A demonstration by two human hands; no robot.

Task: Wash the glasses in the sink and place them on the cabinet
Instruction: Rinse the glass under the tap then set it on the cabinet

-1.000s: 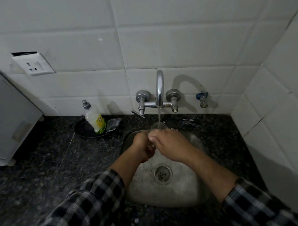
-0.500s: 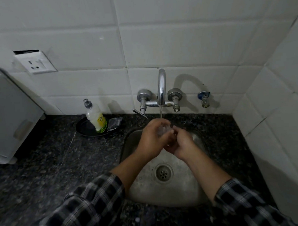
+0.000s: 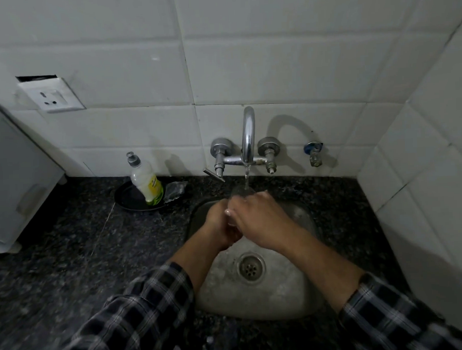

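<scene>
Gripping a clear round glass (image 3: 242,193) under the running tap (image 3: 248,137) at the back edge of the steel sink (image 3: 257,308), both hands' fingers curling round it, right hand (image 3: 261,221) now crossing over left hand (image 3: 217,225), which was uppermost before

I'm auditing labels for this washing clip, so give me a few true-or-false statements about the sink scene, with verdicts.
1. Water runs from the tap onto the glass. True.
2. One hand alone holds the glass. False: the left hand and the right hand both grip it.
3. The drain in the sink is uncovered. True.
4. The soap bottle lies on its side in the sink. False: it stands in a black dish on the counter.
</scene>
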